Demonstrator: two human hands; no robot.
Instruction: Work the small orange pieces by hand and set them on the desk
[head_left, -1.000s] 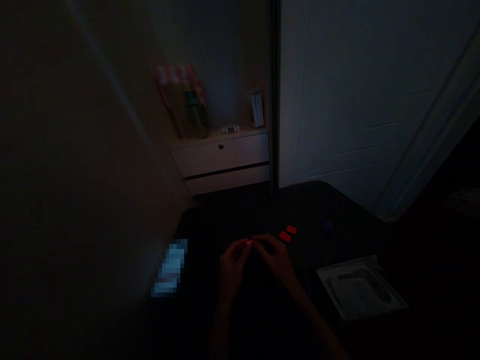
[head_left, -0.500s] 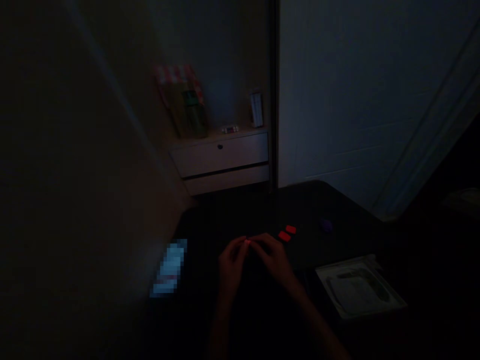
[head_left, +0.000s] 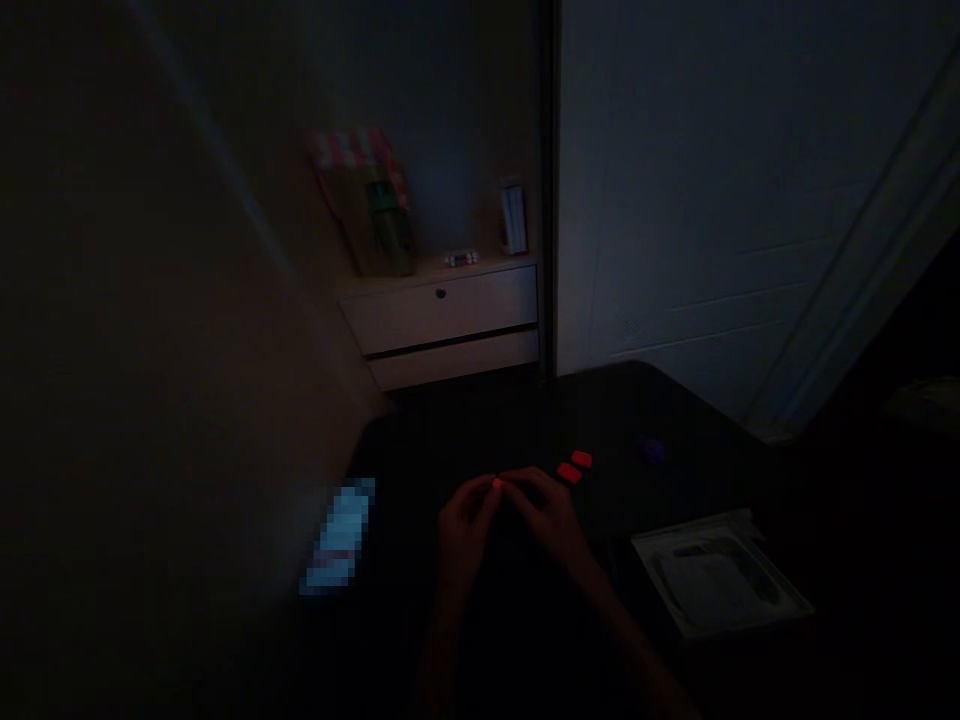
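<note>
Over the dark table, my left hand (head_left: 466, 512) and my right hand (head_left: 541, 503) meet at the fingertips. Both pinch a tiny reddish piece (head_left: 497, 483) between them; most of it is hidden by the fingers, and its kind cannot be made out. Just right of my right hand, two flat bright red pieces lie side by side: a nearer red piece (head_left: 569, 473) and a farther red piece (head_left: 582, 459). The room is very dim, so finger detail is poor.
On the black table (head_left: 480, 425) sits a small purple object (head_left: 652, 451). A pale flat packet (head_left: 712, 585) lies at the right front, and a glowing blurred screen (head_left: 341, 537) at left. Behind stand a drawer unit (head_left: 457, 315), a green bottle (head_left: 386, 220) and a striped bag (head_left: 349, 150).
The small piece at my fingertips shows a little brighter and rounder. Both hands stay almost in place; the things on the table have not moved.
</note>
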